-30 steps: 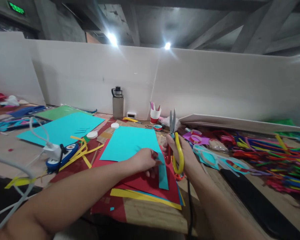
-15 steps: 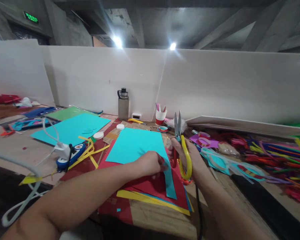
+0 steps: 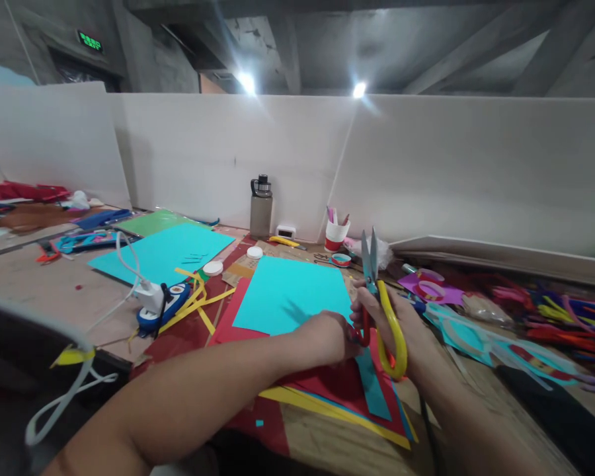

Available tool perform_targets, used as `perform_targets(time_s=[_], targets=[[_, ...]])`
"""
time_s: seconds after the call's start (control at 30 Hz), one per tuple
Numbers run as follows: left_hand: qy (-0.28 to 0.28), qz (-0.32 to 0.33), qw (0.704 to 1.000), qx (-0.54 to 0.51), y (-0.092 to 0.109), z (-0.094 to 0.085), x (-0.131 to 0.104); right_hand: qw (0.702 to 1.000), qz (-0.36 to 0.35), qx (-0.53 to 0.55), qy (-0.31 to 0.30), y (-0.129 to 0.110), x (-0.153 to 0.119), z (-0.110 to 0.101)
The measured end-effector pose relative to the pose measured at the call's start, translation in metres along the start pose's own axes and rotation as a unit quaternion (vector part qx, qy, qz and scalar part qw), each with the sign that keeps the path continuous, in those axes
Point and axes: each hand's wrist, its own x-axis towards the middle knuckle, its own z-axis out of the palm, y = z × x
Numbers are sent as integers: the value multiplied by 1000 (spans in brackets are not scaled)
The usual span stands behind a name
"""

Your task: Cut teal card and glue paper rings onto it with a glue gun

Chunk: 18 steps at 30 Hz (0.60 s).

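The right hand point(image 3: 373, 305) grips the scissors point(image 3: 371, 284) by their handles, blades up. The left hand point(image 3: 324, 337) curls at the blue strip point(image 3: 375, 390) on red paper point(image 3: 327, 385); whether it pinches cannot be told. Strip likely light, easily creased: hold edges.

The left hand point(image 3: 324, 337) hides the upper end of the blue strip point(image 3: 374, 390) — whether the strip is pinched, I cannot tell; the left forearm point(image 3: 218, 377) covers part of the red sheet point(image 3: 324, 383) and runs off the bottom edge; the right edge cuts the blurred coloured stems point(image 3: 570, 334) and the black slab point(image 3: 550, 406); whatever the small white device point(image 3: 286, 231) shows is too small to read.
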Motion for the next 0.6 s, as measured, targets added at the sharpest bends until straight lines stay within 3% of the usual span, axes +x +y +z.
perform_targets(time_s=[0.1,0.23,0.43,0.6], targets=[[-26,-16,998,-53,-4,-4,1,1000,-21,-19,3,2,-1,-1],[-1,-5,998,-55,-12,-6,3,999,-48,-15,5,-2,-4,0],[-10,6,999,-31,-14,-6,5,999,-44,-9,4,-3,-5,1],[-37,-9,996,-78,-11,-11,4,999,-40,13,8,-2,-3,0]])
